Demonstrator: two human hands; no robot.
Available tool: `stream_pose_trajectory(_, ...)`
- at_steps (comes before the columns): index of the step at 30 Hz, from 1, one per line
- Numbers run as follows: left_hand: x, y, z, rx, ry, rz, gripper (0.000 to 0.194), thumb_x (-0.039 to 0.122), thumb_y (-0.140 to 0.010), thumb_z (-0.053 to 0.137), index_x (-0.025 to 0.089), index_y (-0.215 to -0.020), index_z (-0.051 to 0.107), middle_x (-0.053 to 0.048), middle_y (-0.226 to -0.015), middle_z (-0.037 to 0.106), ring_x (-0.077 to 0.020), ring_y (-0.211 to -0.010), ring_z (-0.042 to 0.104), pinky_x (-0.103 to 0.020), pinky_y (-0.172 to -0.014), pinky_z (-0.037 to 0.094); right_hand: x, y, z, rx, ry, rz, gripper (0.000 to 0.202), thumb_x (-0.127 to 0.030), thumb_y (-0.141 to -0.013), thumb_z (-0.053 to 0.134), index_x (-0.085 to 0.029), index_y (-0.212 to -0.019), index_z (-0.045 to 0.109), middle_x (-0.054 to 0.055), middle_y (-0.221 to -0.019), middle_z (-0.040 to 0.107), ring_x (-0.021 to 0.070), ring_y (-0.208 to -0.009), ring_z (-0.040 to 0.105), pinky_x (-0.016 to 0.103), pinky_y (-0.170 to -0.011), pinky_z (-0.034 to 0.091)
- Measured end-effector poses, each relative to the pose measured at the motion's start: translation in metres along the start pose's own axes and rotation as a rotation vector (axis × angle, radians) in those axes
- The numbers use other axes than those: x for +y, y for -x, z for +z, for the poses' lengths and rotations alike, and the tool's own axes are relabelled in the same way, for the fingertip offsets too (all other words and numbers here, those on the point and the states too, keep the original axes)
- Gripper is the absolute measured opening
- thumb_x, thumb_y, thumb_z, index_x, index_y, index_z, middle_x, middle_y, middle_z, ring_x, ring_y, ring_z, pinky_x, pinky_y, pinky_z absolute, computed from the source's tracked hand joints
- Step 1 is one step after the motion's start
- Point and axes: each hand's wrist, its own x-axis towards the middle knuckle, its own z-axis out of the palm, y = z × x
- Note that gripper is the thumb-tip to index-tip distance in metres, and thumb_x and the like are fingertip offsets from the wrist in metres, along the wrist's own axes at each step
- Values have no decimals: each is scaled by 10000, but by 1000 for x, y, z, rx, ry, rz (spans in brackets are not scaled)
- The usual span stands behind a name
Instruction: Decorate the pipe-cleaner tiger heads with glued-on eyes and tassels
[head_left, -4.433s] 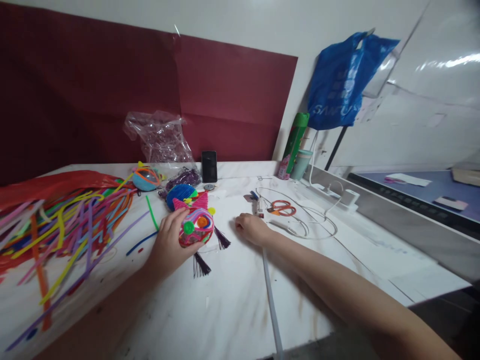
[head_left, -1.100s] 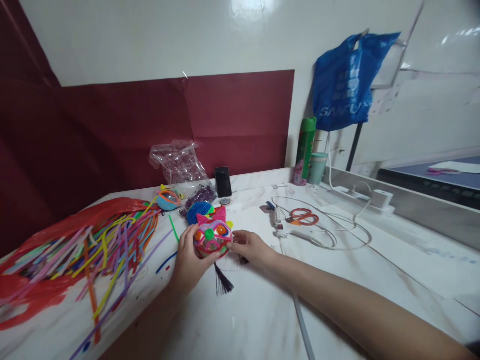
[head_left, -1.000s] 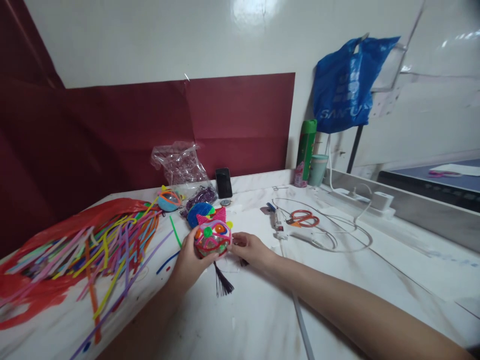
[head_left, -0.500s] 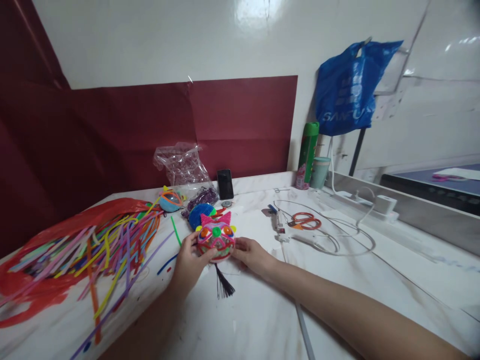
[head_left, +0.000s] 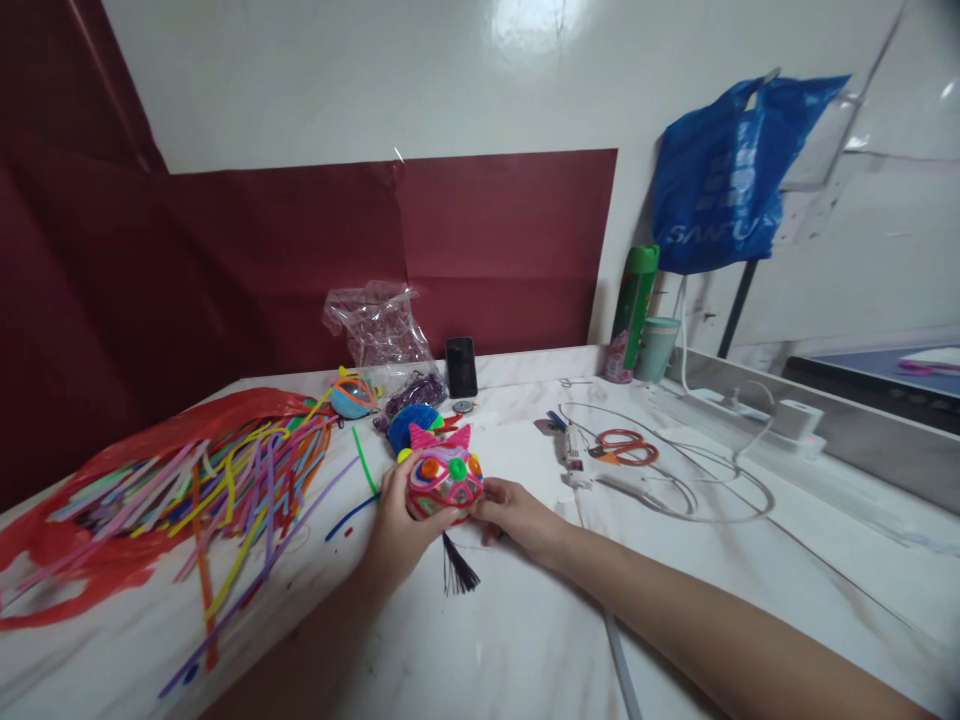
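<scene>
A round cat-faced ornament, with pink pipe-cleaner ears, orange eyes and a green nose, is in both hands just above the table. My left hand is closed around its left side, thumb across the lower front. At the lower right edge, the fingers of my right hand are closed against it; their tips are partly hidden. A black tassel hangs below the ornament and trails over the white marbled table. Directly behind stands a blue fuzzy piece, partly covered by the ornament.
Many coloured pipe cleaners spread over a red plastic bag on the left. Right of my hands lie a glue gun, orange-handled scissors and a looping cable. A black phone-like object leans at the back.
The ornament's face has turned towards the right within my hands. My whole view has shifted slightly left. Both hands stay on the ornament.
</scene>
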Motion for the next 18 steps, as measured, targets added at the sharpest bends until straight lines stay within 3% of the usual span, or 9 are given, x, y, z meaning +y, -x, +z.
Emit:
stream_pose_trajectory(3,-2,-2,1,-48,71,-19,720,299,-549,768,222,-1189,448,-109,-1231,530,-298,-1106,568,-443,-906,487,-1,-1,-2,-18,118,14,325,-281,-653,655,-133,-939,611,14,-781,626,90,-577,506,186,-451,412)
stream_pose_trajectory(5,-6,-4,2,-65,58,-10,729,338,-567,765,229,-1204,428,-102,-1204,539,-280,-1054,591,-438,-884,497,-10,-1,-6,-38,326,39,325,-284,-705,612,-132,-992,619,12,-775,641,87,-561,515,191,-474,423)
stream_pose_trajectory(8,-9,-7,2,12,-188,171,747,394,-544,773,211,-1200,465,-113,-1172,527,-322,-1112,540,-481,-923,463,-40,4,-18,-24,926,35,349,-334,-778,573,-150,-1069,633,45,-840,696,139,-682,615,209,-567,463)
stream_pose_trajectory(10,-9,-7,2,40,-329,286,750,420,-557,759,198,-1213,474,-127,-1162,512,-341,-1136,516,-491,-939,451,-63,10,-33,82,1428,-26,407,-357,-805,555,-187,-1174,597,73,-1026,700,186,-877,646,243,-715,487)
stream_pose_trajectory(11,-9,-7,1,46,-375,321,744,431,-570,748,195,-1220,474,-129,-1155,508,-342,-1130,519,-487,-935,455,-72,14,-44,132,1531,-18,391,-332,-805,560,-175,-1160,606,108,-1102,679,225,-972,629,281,-785,479)
stream_pose_trajectory(14,-9,-7,0,30,-459,343,723,453,-607,717,198,-1238,471,-125,-1129,506,-330,-1083,547,-467,-894,486,-85,26,-82,241,1670,76,279,-187,-780,550,-87,-1019,655,217,-1076,662,324,-1050,592,387,-834,453)
stream_pose_trajectory(18,-11,-6,1,22,-497,340,740,426,-578,740,193,-1226,470,-122,-1110,532,-336,-1071,551,-480,-888,484,-69,40,-123,296,1751,172,215,-127,-721,582,-79,-912,666,237,-976,679,365,-1003,599,415,-795,447)
